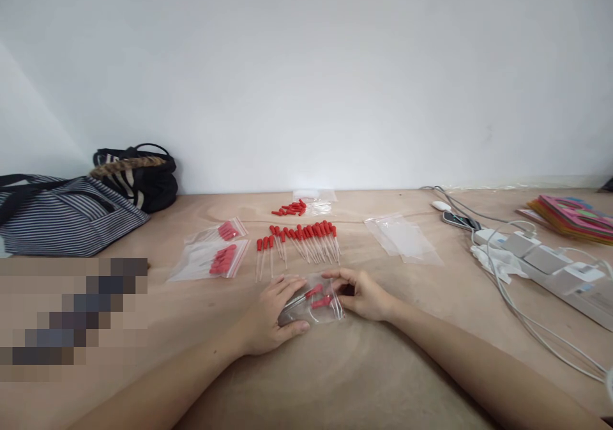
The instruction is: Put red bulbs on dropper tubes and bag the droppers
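A clear zip bag [316, 315] lies flat on the table in front of me, with a few red-bulbed droppers [322, 301] inside. My left hand [275, 318] lies over the bag's left end, fingers on top and thumb along the near side, holding it down. At the opening on the right, my right hand [361, 294] has its fingers curled round the bag's edge. Whether those fingers also touch a dropper is hidden. Just beyond the bag, several assembled droppers [313, 241] lie in a row, red bulbs pointing away from me.
Two filled zip bags [191, 262] overlap at left. Loose red bulbs [290, 209] and clear tubes [320, 207] lie at the back. Flat plastic bags [405, 239] are right of centre. A power strip [569, 286] with cables and striped bags [71, 216] flank the area.
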The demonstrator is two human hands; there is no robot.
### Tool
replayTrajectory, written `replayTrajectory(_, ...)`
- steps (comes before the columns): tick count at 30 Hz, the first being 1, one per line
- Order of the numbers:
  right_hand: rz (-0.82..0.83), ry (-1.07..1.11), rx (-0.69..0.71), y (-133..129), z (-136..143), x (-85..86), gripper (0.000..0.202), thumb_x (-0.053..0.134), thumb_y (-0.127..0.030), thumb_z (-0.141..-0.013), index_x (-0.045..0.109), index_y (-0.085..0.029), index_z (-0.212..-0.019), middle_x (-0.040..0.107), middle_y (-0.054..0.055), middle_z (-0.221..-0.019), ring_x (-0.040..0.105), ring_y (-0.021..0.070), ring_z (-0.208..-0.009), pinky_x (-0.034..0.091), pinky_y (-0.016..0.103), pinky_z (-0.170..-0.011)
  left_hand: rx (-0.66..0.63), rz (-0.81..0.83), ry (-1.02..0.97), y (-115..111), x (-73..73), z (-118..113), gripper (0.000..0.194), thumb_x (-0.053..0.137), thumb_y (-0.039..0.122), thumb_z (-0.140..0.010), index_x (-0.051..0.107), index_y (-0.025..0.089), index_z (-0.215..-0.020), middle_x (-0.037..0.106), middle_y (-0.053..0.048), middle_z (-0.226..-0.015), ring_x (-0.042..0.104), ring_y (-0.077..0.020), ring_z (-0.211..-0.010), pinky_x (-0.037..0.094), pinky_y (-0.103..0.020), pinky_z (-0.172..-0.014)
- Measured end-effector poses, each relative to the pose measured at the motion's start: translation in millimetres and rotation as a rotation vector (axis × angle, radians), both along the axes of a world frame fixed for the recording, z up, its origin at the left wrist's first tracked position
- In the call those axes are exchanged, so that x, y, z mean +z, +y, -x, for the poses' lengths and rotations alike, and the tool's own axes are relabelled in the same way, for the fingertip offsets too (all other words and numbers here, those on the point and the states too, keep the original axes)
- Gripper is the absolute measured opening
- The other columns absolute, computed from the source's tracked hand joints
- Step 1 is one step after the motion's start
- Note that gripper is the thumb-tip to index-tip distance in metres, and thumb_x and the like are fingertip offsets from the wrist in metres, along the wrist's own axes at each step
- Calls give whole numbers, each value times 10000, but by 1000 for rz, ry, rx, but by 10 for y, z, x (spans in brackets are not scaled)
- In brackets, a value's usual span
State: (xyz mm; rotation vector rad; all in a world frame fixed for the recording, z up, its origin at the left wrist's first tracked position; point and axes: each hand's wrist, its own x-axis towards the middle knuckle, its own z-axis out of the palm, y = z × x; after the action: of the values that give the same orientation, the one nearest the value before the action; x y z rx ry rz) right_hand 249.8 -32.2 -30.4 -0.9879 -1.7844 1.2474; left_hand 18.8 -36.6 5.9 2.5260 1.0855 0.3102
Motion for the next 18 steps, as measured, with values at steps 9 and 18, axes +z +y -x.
replayTrajectory(9, 17, -4, -189, 88, 126, -31, 527, 719, -259, -567, 524, -145, -1043, 559, -52, -625, 515, 86, -542, 426, 223, -554, -12, 6, 25, 13, -8, 3, 618, 511, 473, -763, 359, 166, -1277, 430, -122, -1315, 326, -297, -1239, 273, -484, -1014)
replayTrajectory(18, -29, -327, -546, 620, -286, 112, 198, 602, -320, -657, 625, -176, -791, 598, -2, -681, 510, 99, -566, 386, 217, -536, -24, 8, -22, -8, 24, 1, 592, 526, 452, -760, 373, 188, -1267, 436, -110, -1314, 351, -282, -1226, 262, -485, -1019)
